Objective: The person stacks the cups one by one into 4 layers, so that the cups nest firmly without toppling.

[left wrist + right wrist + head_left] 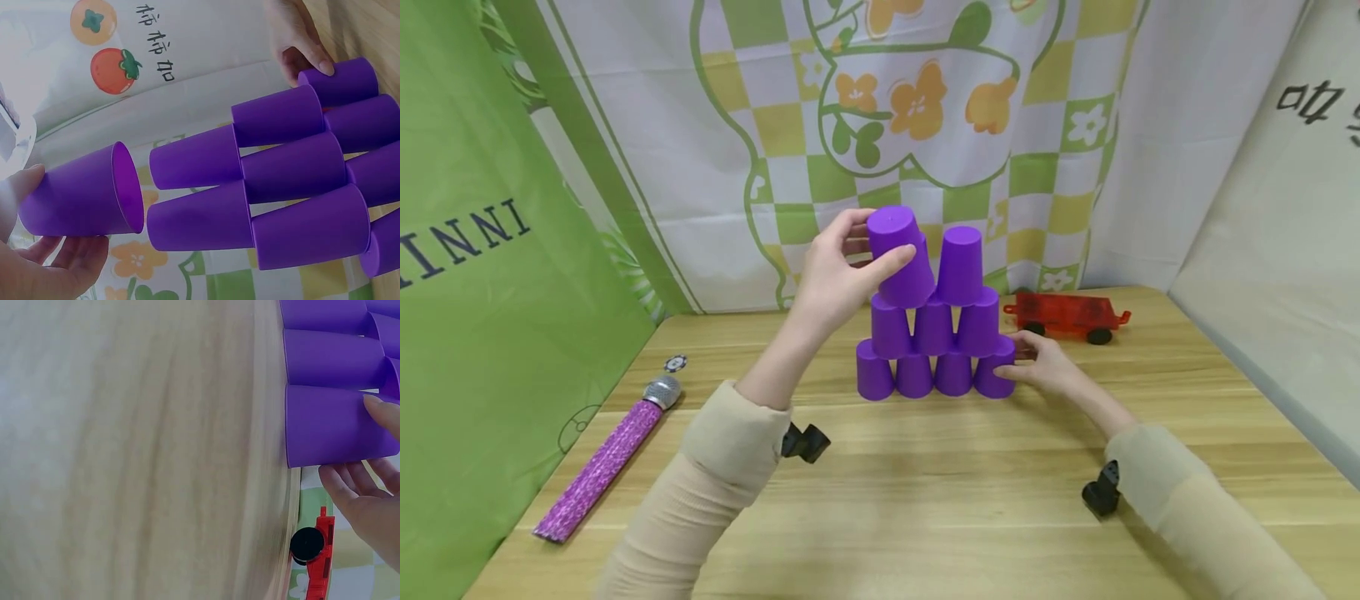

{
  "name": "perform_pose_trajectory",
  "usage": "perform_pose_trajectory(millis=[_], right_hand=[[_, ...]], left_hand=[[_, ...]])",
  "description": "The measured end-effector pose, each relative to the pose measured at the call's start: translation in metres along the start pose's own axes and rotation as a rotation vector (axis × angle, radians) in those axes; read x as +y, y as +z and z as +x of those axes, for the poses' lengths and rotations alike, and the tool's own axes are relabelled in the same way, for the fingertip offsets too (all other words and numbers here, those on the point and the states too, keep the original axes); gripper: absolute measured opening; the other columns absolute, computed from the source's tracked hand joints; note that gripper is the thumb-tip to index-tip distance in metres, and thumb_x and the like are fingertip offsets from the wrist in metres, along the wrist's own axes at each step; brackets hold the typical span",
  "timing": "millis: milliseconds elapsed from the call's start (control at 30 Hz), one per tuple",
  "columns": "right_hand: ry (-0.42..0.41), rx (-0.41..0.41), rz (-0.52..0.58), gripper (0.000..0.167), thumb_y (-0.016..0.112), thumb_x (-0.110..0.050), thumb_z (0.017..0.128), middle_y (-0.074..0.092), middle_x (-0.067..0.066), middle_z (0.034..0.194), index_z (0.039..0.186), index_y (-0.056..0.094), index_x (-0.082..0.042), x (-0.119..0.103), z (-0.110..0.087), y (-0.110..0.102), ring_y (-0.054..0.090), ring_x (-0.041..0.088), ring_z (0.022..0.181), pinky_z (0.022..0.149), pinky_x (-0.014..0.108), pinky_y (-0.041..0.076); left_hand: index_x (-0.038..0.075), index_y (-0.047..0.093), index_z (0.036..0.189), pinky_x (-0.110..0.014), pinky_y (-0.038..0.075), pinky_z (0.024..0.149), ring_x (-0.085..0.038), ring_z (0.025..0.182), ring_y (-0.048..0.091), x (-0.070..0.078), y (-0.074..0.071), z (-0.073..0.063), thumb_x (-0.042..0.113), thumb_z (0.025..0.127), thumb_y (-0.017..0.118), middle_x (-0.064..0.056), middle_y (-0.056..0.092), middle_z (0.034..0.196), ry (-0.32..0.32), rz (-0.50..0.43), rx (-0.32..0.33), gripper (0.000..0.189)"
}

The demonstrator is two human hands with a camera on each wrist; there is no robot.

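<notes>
My left hand (838, 271) grips a purple cup (895, 250), mouth down, between thumb and fingers. In the left wrist view this held cup (75, 194) is apart from the stack. Below and behind it stands a pyramid of upside-down purple cups: several in the bottom row, three in the middle row (932, 329), two on top. One top cup (961, 265) is plain to see; the other is mostly hidden behind the held cup in the head view. Low on the right, my right hand (1045, 364) holds the end bottom cup (337, 428) between thumb and fingers.
A red toy wagon (1067, 315) with black wheels stands behind the right hand. On the table's left lie a microphone (610, 458) with a glittery pink handle and a small poker chip (675, 363). A patterned curtain (850, 167) hangs behind the wooden table (940, 517).
</notes>
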State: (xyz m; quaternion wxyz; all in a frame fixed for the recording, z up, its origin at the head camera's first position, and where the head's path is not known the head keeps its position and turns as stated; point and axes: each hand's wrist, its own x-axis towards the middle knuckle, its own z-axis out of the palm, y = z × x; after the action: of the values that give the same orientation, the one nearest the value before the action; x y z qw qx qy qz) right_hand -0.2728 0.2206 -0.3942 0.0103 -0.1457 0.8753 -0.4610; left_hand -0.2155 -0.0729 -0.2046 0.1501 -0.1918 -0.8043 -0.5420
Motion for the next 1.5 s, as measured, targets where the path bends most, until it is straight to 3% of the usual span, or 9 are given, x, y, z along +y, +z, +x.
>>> perform_pose_trajectory(millis=[133,333,500,667,1233,1500], right_hand=[[0.018,-0.01,0.002,0.057,0.073,-0.02,0.082,0.058,0.027,0.122,0.127,0.049,0.005,-0.002,-0.001,0.0,0.056,0.041,0.113,0.094,0.048,0.05],[0.027,-0.014,0.012,0.057,0.073,-0.02,0.082,0.057,0.027,0.124,0.128,0.048,0.004,-0.003,-0.003,-0.001,0.055,0.041,0.114,0.094,0.048,0.05],[0.015,-0.007,-0.004,0.056,0.072,-0.018,0.082,0.058,0.028,0.122,0.127,0.049,0.006,-0.002,-0.004,-0.001,0.056,0.041,0.113,0.094,0.048,0.051],[0.013,-0.007,-0.01,0.055,0.072,-0.018,0.082,0.058,0.028,0.121,0.126,0.049,0.006,-0.003,-0.004,0.0,0.056,0.041,0.112,0.093,0.048,0.051],[0.018,-0.007,-0.006,0.057,0.073,-0.018,0.082,0.057,0.029,0.122,0.127,0.048,0.006,-0.004,-0.006,0.0,0.055,0.042,0.113,0.095,0.049,0.05],[0.018,-0.009,-0.009,0.058,0.073,-0.02,0.082,0.057,0.028,0.123,0.128,0.048,0.005,-0.004,-0.006,0.002,0.055,0.042,0.114,0.095,0.05,0.049]], left_hand=[[0.012,0.054,0.124,-0.03,0.056,0.082,-0.019,0.098,0.063,-0.001,0.003,0.013,0.03,0.08,0.075,-0.006,0.062,0.114,0.016,0.02,0.014,0.051],[0.009,0.052,0.126,-0.027,0.055,0.083,-0.019,0.099,0.063,0.008,0.01,0.044,0.031,0.081,0.074,-0.009,0.062,0.115,0.04,0.059,0.046,0.054],[0.011,0.053,0.125,-0.024,0.054,0.083,-0.015,0.098,0.063,0.015,0.019,0.068,0.034,0.08,0.074,-0.006,0.063,0.115,0.005,0.109,0.065,0.054],[0.011,0.053,0.124,-0.023,0.054,0.082,-0.015,0.097,0.063,0.016,0.029,0.082,0.034,0.081,0.073,-0.006,0.064,0.115,-0.027,0.144,0.058,0.053],[0.008,0.052,0.124,-0.024,0.054,0.083,-0.017,0.101,0.063,0.006,0.04,0.082,0.036,0.082,0.071,-0.008,0.065,0.117,-0.051,0.191,0.051,0.054],[0.015,0.041,0.136,-0.03,0.046,0.097,-0.018,0.119,0.051,-0.002,0.033,0.075,0.054,0.081,0.065,-0.005,0.053,0.131,-0.126,0.148,0.065,0.072]])
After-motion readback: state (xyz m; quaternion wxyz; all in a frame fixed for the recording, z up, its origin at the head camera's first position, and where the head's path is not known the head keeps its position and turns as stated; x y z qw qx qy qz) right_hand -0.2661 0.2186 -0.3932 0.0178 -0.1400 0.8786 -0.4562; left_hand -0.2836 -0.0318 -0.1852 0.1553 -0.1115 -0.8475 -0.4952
